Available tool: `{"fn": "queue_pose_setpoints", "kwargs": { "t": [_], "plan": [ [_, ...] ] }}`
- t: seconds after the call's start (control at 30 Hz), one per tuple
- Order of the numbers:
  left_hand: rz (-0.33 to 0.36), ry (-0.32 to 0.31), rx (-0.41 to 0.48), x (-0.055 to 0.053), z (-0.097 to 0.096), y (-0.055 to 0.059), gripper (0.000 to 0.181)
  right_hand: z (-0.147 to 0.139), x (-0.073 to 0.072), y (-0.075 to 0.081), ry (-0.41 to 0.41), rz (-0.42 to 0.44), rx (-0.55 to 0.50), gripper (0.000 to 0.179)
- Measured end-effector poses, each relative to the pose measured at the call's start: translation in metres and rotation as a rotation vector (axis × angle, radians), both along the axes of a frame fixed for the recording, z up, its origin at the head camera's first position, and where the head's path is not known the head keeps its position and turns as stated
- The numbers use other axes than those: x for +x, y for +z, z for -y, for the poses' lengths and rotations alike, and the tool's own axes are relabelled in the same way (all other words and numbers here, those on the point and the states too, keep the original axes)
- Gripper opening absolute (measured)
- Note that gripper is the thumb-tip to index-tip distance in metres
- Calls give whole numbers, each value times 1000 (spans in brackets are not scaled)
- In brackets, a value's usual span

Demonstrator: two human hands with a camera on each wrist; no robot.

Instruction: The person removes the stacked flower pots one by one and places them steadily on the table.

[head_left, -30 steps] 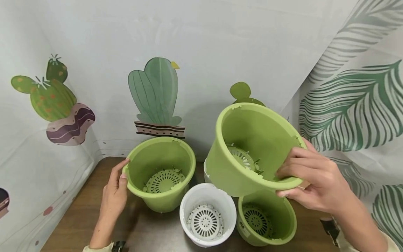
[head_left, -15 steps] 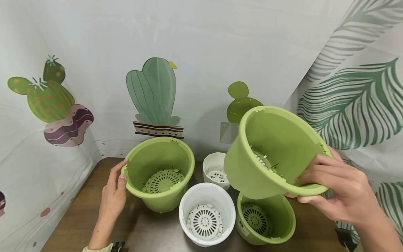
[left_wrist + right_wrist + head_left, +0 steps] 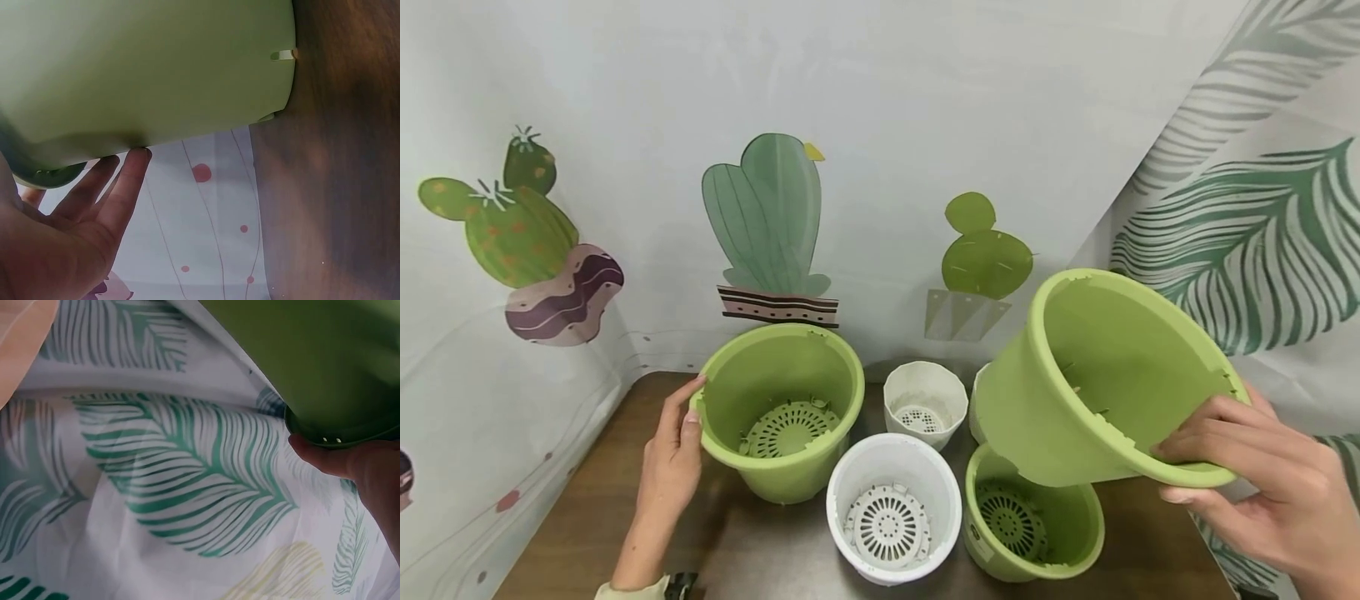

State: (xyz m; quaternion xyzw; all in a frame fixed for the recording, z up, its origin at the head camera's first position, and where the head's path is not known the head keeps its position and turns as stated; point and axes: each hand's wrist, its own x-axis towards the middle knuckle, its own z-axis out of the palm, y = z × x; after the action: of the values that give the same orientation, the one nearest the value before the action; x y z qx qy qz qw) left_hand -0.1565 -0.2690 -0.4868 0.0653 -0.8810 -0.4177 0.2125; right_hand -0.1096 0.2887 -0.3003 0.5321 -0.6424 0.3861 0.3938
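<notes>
My right hand (image 3: pixel 1262 483) grips the rim of a large light-green flowerpot (image 3: pixel 1037 417), fingers inside and thumb outside. This pot hangs tilted above the table, its mouth facing me, and its base overlaps a smaller green flowerpot (image 3: pixel 1078 508) below. My left hand (image 3: pixel 670 467) touches the left rim of another large green flowerpot (image 3: pixel 782 485), which stands on the table. In the left wrist view, fairly straight fingers (image 3: pixel 125 194) lie against that pot's outer wall. Between the two sides stands a white flowerpot (image 3: pixel 895 573) with a slotted bottom.
A small cream faceted pot (image 3: pixel 925 375) stands at the back of the brown wooden table (image 3: pixel 595 517). Beside it, another pale pot (image 3: pixel 976 408) is mostly hidden behind the raised one. A white cloth (image 3: pixel 880 100) with printed cacti and leaves hangs behind.
My right hand has carried the tilted green flowerpot to the right and slightly down, uncovering the small cream pot at the back. The left hand stays at its pot's rim.
</notes>
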Motion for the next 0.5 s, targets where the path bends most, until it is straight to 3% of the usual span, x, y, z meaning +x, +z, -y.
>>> {"fn": "queue_pose_setpoints", "kwargs": {
  "t": [0.33,0.5],
  "plan": [
    [5,1,0,-1,-2,-2,46,-34,13,-16,-105,56,115,33],
    [8,0,6,-1,-3,-2,46,-47,20,-25,-150,92,94,30]
  ]
}}
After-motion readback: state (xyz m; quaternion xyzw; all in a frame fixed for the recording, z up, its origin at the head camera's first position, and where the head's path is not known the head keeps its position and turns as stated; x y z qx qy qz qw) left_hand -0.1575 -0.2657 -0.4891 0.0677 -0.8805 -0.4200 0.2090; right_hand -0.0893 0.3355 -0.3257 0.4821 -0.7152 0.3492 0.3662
